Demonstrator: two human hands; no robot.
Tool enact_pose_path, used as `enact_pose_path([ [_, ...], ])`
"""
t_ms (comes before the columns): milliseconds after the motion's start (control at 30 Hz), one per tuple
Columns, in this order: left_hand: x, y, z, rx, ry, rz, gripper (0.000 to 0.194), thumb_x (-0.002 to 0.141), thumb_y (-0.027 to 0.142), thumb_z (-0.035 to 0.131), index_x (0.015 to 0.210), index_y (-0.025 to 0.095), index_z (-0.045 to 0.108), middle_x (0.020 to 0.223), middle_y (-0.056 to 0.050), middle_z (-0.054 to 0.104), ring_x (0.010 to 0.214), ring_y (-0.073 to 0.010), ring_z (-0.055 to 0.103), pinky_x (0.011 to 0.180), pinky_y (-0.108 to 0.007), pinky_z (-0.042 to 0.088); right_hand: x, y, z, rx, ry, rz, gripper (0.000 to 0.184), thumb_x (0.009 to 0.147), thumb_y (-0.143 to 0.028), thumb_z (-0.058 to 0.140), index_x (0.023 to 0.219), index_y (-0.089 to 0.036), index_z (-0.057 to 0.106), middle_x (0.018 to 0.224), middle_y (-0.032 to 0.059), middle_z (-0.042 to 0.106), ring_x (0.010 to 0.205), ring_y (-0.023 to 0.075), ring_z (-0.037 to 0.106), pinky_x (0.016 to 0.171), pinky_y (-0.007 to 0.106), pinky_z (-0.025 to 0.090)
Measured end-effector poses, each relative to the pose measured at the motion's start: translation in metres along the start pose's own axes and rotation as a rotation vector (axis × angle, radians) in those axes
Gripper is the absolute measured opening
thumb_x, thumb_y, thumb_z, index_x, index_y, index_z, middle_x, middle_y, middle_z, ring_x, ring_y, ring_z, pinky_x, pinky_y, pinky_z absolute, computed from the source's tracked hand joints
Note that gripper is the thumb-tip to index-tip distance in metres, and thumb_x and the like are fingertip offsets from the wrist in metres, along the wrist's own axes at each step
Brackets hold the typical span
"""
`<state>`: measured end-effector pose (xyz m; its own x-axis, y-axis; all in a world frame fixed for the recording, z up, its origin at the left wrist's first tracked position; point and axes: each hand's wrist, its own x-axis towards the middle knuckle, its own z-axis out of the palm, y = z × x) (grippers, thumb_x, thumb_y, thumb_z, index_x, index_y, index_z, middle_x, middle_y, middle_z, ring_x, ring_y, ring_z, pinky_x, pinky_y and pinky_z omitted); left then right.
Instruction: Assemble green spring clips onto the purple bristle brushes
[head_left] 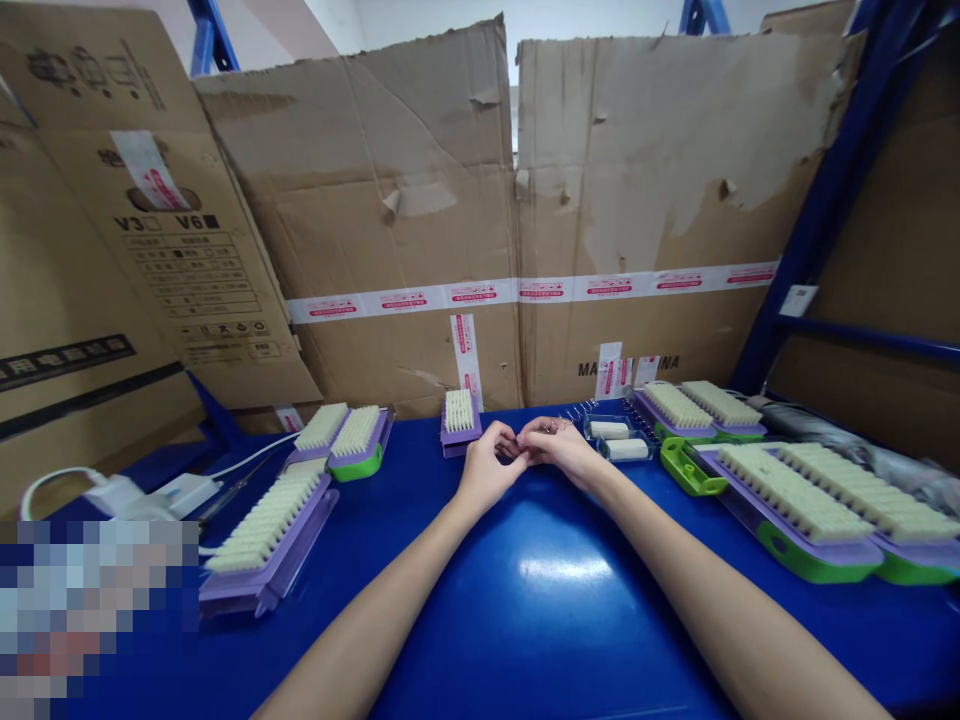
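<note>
My left hand [489, 463] and my right hand [561, 447] meet over the blue table, fingertips pinched together. Whatever sits between the fingers is too small and hidden to make out. Just behind my left hand stands a small purple brush head with cream bristles [460, 412]. Thin coiled metal springs [581, 410] lie behind my right hand. To its right are two clear cases with cream rollers, a farther one [609, 430] and a nearer one [626, 449].
Purple-and-green brush pieces [806, 490] lie on the right, with a green frame [686, 468] beside them. More brush pieces [270, 520] are on the left, near a white plug and cable [120, 495]. Cardboard sheets [375, 200] wall off the back; a blue post [810, 200] rises right.
</note>
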<state>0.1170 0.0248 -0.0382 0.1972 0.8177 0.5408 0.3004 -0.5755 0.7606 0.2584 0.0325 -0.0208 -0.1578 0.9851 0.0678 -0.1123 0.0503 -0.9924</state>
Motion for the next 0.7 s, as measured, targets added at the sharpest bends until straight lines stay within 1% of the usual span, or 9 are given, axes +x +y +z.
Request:
enact_pose_path([
  [100, -0.001, -0.001, 0.001, 0.057, 0.009, 0.066, 0.014, 0.072, 0.022, 0.061, 0.079, 0.019, 0.049, 0.067, 0.003, 0.057, 0.062, -0.0101, 0.056, 0.062, -0.023, 0.046, 0.000, -0.001, 0.004, -0.043, 0.081, -0.025, 0.004, 0.055, -0.017, 0.063, 0.057, -0.018, 0.060, 0.055, -0.0019, 0.060, 0.053, 0.0110, 0.054, 0.051, 0.024, 0.051],
  [167, -0.001, -0.004, 0.001, 0.077, 0.005, 0.080, 0.015, 0.074, 0.023, 0.060, 0.083, 0.019, 0.049, 0.069, 0.003, 0.057, 0.063, -0.0104, 0.057, 0.064, -0.024, 0.047, 0.001, 0.000, 0.005, -0.056, 0.114, -0.038, 0.004, 0.054, -0.015, 0.061, 0.057, -0.018, 0.059, 0.052, -0.0025, 0.059, 0.050, 0.0114, 0.054, 0.049, 0.024, 0.050],
  [300, -0.001, -0.012, 0.003, 0.207, 0.038, 0.072, 0.031, 0.071, 0.024, 0.064, 0.097, 0.019, 0.049, 0.082, -0.002, 0.059, 0.076, -0.0149, 0.059, 0.072, -0.030, 0.049, 0.006, 0.003, -0.004, -0.044, 0.155, -0.078, 0.006, 0.054, -0.014, 0.059, 0.057, -0.019, 0.057, 0.050, -0.0026, 0.059, 0.045, 0.0115, 0.055, 0.046, 0.024, 0.048],
  [333, -0.002, -0.013, 0.003, 0.266, 0.028, 0.090, 0.034, 0.070, 0.023, 0.066, 0.100, 0.019, 0.049, 0.087, -0.004, 0.059, 0.082, -0.0170, 0.059, 0.076, -0.033, 0.049, 0.007, 0.004, -0.007, -0.049, 0.160, -0.095, 0.006, 0.054, -0.014, 0.059, 0.057, -0.019, 0.057, 0.050, -0.0024, 0.059, 0.045, 0.0115, 0.055, 0.046, 0.023, 0.048],
  [400, -0.002, -0.015, 0.003, 0.383, -0.035, 0.146, 0.034, 0.071, 0.021, 0.066, 0.102, 0.019, 0.052, 0.095, -0.007, 0.060, 0.091, -0.0213, 0.057, 0.082, -0.038, 0.047, 0.009, 0.005, -0.014, -0.071, 0.168, -0.126, 0.006, 0.055, -0.015, 0.061, 0.058, -0.019, 0.057, 0.049, -0.0024, 0.059, 0.046, 0.0116, 0.056, 0.045, 0.023, 0.046],
  [467, -0.003, -0.016, 0.003, 0.471, -0.114, 0.181, 0.030, 0.073, 0.020, 0.064, 0.102, 0.019, 0.056, 0.097, -0.008, 0.061, 0.094, -0.0240, 0.057, 0.084, -0.041, 0.046, 0.011, 0.007, -0.018, -0.094, 0.173, -0.145, 0.007, 0.055, -0.017, 0.062, 0.059, -0.018, 0.057, 0.048, -0.0027, 0.058, 0.046, 0.0117, 0.056, 0.045, 0.023, 0.046],
  [533, -0.004, -0.016, 0.003, 0.516, -0.164, 0.163, 0.027, 0.076, 0.019, 0.061, 0.103, 0.018, 0.057, 0.097, -0.010, 0.063, 0.093, -0.0247, 0.058, 0.083, -0.041, 0.047, 0.013, 0.009, -0.021, -0.116, 0.168, -0.158, 0.009, 0.055, -0.020, 0.064, 0.061, -0.018, 0.057, 0.048, -0.0031, 0.057, 0.045, 0.0121, 0.055, 0.046, 0.024, 0.046],
  [633, -0.005, -0.015, 0.003, 0.522, -0.182, 0.124, 0.030, 0.078, 0.018, 0.059, 0.108, 0.018, 0.056, 0.100, -0.011, 0.063, 0.093, -0.0242, 0.059, 0.083, -0.040, 0.047, 0.015, 0.013, -0.022, -0.173, 0.137, -0.180, 0.015, 0.055, -0.024, 0.066, 0.064, -0.019, 0.056, 0.047, -0.0042, 0.056, 0.044, 0.0122, 0.053, 0.046, 0.025, 0.044],
  [700, -0.005, -0.015, 0.002, 0.508, -0.174, 0.135, 0.030, 0.077, 0.016, 0.059, 0.107, 0.019, 0.056, 0.101, -0.010, 0.064, 0.094, -0.0236, 0.059, 0.084, -0.039, 0.046, 0.016, 0.017, -0.022, -0.248, 0.128, -0.214, 0.017, 0.055, -0.026, 0.067, 0.067, -0.020, 0.056, 0.051, -0.0037, 0.058, 0.046, 0.0124, 0.053, 0.048, 0.025, 0.043],
])
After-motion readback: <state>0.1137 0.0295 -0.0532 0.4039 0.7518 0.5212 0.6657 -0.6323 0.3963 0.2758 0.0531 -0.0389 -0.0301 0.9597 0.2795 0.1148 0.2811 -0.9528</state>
